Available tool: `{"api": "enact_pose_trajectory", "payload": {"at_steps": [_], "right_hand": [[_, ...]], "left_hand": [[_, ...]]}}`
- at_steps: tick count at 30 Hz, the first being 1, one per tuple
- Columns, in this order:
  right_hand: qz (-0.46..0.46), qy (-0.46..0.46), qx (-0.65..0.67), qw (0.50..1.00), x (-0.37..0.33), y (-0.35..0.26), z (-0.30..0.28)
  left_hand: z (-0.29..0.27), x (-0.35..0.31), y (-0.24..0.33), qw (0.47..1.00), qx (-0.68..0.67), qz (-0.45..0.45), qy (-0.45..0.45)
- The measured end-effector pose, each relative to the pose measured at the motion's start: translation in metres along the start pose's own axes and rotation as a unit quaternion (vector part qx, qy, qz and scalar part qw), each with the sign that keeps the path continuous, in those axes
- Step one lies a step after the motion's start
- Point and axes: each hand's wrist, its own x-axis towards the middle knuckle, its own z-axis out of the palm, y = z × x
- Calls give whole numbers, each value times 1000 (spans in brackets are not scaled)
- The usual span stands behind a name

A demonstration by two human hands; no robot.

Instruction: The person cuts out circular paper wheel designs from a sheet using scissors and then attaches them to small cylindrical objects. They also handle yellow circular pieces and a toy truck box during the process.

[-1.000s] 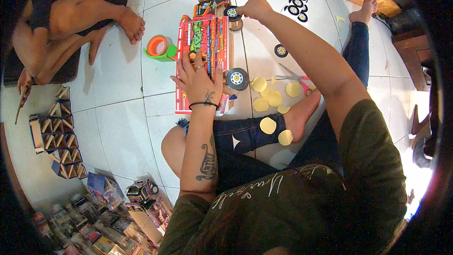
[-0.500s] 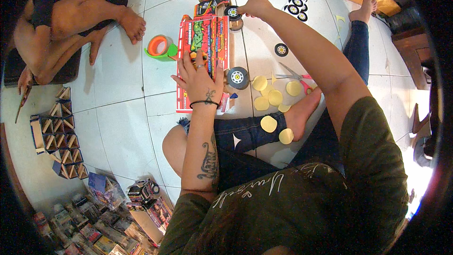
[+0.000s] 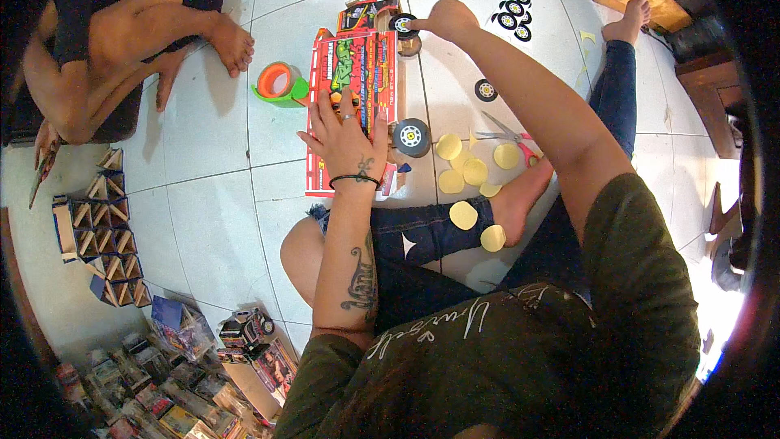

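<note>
A colourful red toy truck (image 3: 358,66), made of printed board, lies on its side on the floor in front of me. My left hand (image 3: 348,132) rests flat on its red panel, fingers spread. At the truck's far end, my right hand (image 3: 446,23) presses one stretched digit against the small front wheel (image 3: 402,25), which has a printed hub face; its other fingers are curled and partly hidden. The larger rear wheel (image 3: 411,137), beside my left hand, also bears a printed face. A loose wheel disc (image 3: 485,90) lies to the right.
Scissors (image 3: 508,132) and several yellow paper circles (image 3: 474,171) lie near my foot. Rows of wheel discs (image 3: 520,0) are at far right. Green and orange tape rolls (image 3: 278,84) sit left of the truck. Another person (image 3: 122,32) sits at left, near stacked frames (image 3: 101,228).
My right hand has turned slightly: a pinch at the front wheel's edge is now a single digit pressed on its face. My left hand stays in place on the truck.
</note>
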Motion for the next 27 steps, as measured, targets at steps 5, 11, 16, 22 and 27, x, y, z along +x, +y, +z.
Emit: {"api": "enact_pose_trajectory", "payload": {"at_steps": [5,11,16,22,27], "right_hand": [[-1,-51,224,973,-12,18,21],[-54,-62,456,886,-23,14,41],[-8,-45,281,959,-11,0,26],[-26,0,157,987,-18,-14,28],[-10,5,185,983,-14,-12,40]], "left_hand": [[0,0,-1,1000,-1,0,-1],[3,-1,-1,1000,0,8,8],[3,-1,0,1000,6,8,1],[2,-1,0,1000,14,6,-4],[2,-1,0,1000,10,5,-13]]}}
